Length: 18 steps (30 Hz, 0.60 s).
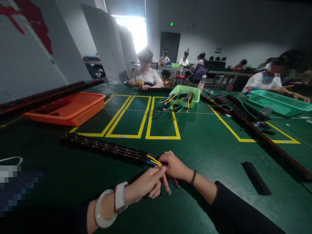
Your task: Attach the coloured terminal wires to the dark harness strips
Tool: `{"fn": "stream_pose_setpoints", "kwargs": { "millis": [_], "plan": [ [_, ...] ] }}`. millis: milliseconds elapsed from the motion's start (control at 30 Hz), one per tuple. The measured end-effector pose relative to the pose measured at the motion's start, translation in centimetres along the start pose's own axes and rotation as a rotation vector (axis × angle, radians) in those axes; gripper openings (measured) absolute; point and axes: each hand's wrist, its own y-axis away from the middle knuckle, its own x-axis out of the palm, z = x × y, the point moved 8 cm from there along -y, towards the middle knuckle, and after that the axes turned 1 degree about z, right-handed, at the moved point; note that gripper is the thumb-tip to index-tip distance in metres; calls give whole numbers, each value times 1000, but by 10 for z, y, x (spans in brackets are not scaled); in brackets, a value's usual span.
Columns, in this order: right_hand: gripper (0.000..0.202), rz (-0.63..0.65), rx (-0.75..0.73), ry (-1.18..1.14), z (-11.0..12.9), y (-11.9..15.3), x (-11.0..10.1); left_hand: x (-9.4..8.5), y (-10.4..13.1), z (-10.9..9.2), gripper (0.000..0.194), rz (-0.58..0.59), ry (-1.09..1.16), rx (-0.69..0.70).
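A long black cable chain (104,148) lies slantwise on the green table in front of me. Yellow and blue wires (153,160) come out of its right end and run to my hands. My left hand (145,183) pinches the wires between thumb and forefinger, its other fingers curled below. Close against it, my right hand (175,166) has its fingers bent round the same wires. Ring-shaped metal terminals with red sleeves (176,184) stick out beneath my right hand. The fingers hide the middle of the wire bundle.
An orange basket (90,112) stands at the left, a light green basket (195,89) with wired chains farther back, and a teal basket (280,102) at the right. More chains (258,133) and a black strip (255,178) lie to the right. Co-workers sit across the table.
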Motion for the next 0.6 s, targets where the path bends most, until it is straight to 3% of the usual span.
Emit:
{"fn": "stream_pose_setpoints", "kwargs": {
  "millis": [167,333,500,600],
  "plan": [
    [4,-48,3,50,3,2,-1,-3,0,-4,48,-41,150,55],
    [10,-78,73,347,6,5,-4,0,1,-3,53,54,237,-15],
    [10,-8,10,622,23,3,-6,-3,3,0,62,25,250,-106],
    [7,24,-36,754,33,2,-4,-2,3,-4,50,-11,338,-81]
  ]
}}
